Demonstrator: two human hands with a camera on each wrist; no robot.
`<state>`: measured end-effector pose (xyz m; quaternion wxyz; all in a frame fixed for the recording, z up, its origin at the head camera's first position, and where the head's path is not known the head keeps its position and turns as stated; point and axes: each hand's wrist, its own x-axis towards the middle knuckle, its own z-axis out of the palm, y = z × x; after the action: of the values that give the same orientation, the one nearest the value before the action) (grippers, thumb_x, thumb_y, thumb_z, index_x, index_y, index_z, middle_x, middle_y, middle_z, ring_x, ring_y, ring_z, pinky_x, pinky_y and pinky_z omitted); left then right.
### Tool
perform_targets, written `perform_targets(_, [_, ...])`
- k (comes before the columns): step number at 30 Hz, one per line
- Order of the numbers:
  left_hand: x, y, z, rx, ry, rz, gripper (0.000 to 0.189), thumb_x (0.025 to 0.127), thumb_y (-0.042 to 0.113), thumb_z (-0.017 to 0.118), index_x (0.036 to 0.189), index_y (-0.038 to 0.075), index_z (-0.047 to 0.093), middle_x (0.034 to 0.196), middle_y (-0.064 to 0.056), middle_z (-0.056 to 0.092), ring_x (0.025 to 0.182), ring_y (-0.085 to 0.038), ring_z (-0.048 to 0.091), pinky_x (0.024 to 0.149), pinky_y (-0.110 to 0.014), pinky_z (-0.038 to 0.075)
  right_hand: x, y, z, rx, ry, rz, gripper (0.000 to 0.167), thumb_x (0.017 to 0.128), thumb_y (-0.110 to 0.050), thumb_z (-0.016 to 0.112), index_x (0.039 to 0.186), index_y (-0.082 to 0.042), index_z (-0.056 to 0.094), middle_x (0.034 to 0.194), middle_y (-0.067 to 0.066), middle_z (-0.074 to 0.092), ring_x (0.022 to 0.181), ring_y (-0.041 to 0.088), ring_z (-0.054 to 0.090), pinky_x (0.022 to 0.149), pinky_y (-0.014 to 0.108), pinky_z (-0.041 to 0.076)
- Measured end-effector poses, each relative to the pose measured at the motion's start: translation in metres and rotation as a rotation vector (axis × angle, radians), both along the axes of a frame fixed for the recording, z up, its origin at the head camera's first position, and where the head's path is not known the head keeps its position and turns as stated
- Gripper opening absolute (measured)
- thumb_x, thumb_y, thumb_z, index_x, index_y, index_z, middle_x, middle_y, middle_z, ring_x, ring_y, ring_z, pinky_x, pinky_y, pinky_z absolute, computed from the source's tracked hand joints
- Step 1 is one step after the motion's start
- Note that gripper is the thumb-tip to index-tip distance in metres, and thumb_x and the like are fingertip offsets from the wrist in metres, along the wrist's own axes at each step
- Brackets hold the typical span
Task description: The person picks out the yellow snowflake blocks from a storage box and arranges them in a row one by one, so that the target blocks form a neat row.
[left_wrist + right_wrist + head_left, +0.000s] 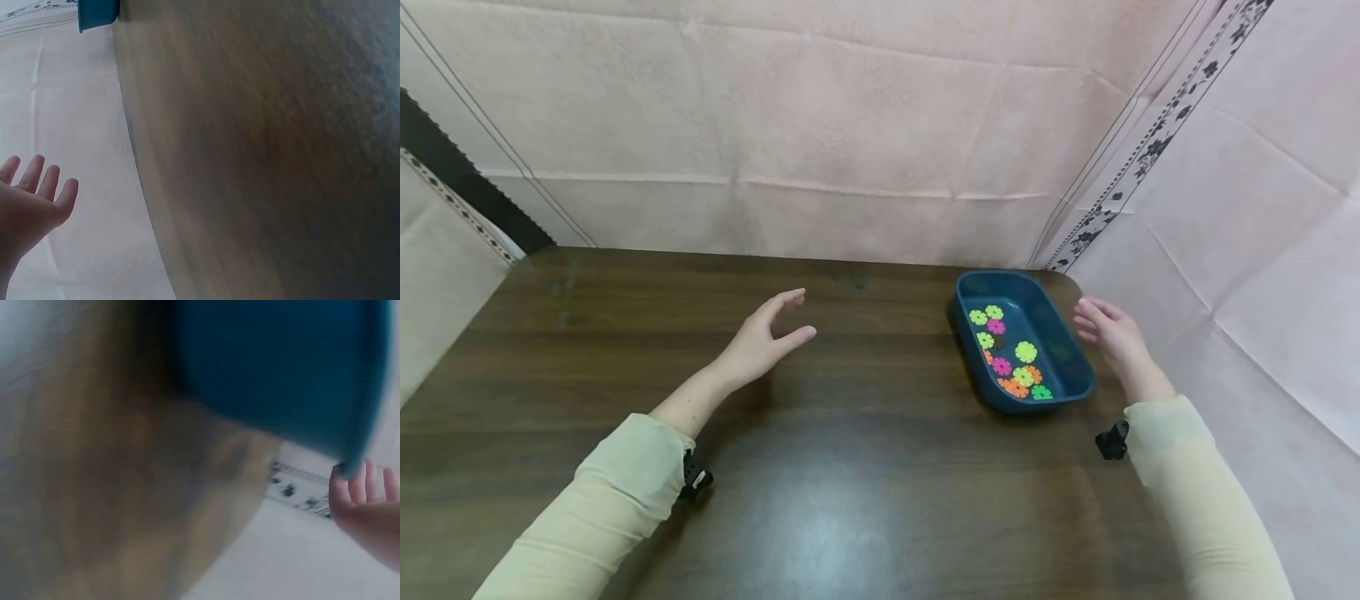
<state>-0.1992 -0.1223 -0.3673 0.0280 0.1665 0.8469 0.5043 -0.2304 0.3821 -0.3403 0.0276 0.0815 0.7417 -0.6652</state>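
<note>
A dark blue plastic tub (1060, 342) stands at the right of the table, with several small flower-shaped pieces (1026, 352) in yellow, pink, orange and green lying mostly along its left side. My right hand (1112, 333) is just beyond the tub's right rim, fingers loosely bent and holding nothing. In the right wrist view its fingertips (356, 484) overlap the lower corner of the tub (281, 369). Over the middle of the table hovers my left hand (756, 346), thumb and fingers spread apart with nothing between them. The left wrist view shows this hand (31, 206) with its fingers extended.
The brown wooden table (850, 450) reaches back to a pale cloth (820, 142) hanging behind it. Another pale cloth (1262, 250) with a patterned border hangs close along the right side. A dark strip (460, 175) shows at the far left.
</note>
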Motion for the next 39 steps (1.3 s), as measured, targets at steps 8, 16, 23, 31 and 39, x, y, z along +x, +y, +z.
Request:
perform_targets(8, [-0.002, 0.008, 0.002, 0.031, 0.0, -0.022, 0.063, 0.091, 0.031, 0.06, 0.144, 0.012, 0.031, 0.146, -0.012, 0.039, 0.136, -0.03, 0.034, 0.114, -0.05, 0.024, -0.002, 0.006, -0.021, 0.048, -0.137, 0.027, 0.071, 0.093, -0.042, 0.051, 0.15, -0.016, 0.019, 0.141, -0.002, 0.047, 0.13, 0.01, 0.041, 0.117, 0.036, 0.017])
perform_targets(16, [0.0, 0.015, 0.004, 0.039, 0.011, -0.05, 0.062, 0.091, 0.027, 0.061, 0.144, 0.01, 0.032, 0.146, -0.013, 0.04, 0.134, -0.03, 0.036, 0.112, -0.049, 0.029, -0.004, 0.006, -0.029, 0.115, -0.205, -0.019, 0.075, 0.088, -0.048, 0.056, 0.149, -0.019, 0.023, 0.154, 0.004, 0.028, 0.123, 0.013, 0.044, 0.09, 0.015, 0.048])
perform_targets(23, [-0.005, 0.021, 0.003, 0.045, 0.017, -0.073, 0.062, 0.091, 0.029, 0.061, 0.144, 0.011, 0.033, 0.146, -0.012, 0.039, 0.135, -0.03, 0.035, 0.112, -0.05, 0.028, 0.003, 0.001, -0.032, -0.03, -0.183, -0.042, 0.066, 0.091, -0.026, 0.06, 0.147, -0.011, 0.028, 0.115, -0.018, 0.059, 0.09, -0.006, 0.057, 0.074, 0.009, 0.05])
perform_targets(31, [-0.015, 0.055, 0.013, 0.054, 0.039, -0.121, 0.061, 0.09, 0.029, 0.062, 0.142, 0.011, 0.035, 0.145, -0.009, 0.042, 0.134, -0.025, 0.038, 0.113, -0.045, 0.03, 0.008, -0.022, -0.029, 0.003, -0.204, 0.001, 0.062, 0.093, -0.026, 0.057, 0.146, -0.01, 0.029, 0.109, -0.014, 0.053, 0.087, -0.003, 0.06, 0.077, 0.013, 0.052])
perform_targets(39, [-0.033, 0.115, 0.023, 0.127, 0.005, -0.18, 0.061, 0.087, 0.029, 0.067, 0.14, 0.013, 0.039, 0.142, -0.007, 0.045, 0.131, -0.023, 0.042, 0.108, -0.038, 0.038, 0.01, -0.045, -0.033, -0.025, -0.239, -0.016, 0.059, 0.091, -0.025, 0.059, 0.144, -0.012, 0.036, 0.129, -0.004, 0.049, 0.091, -0.001, 0.06, 0.079, 0.013, 0.052])
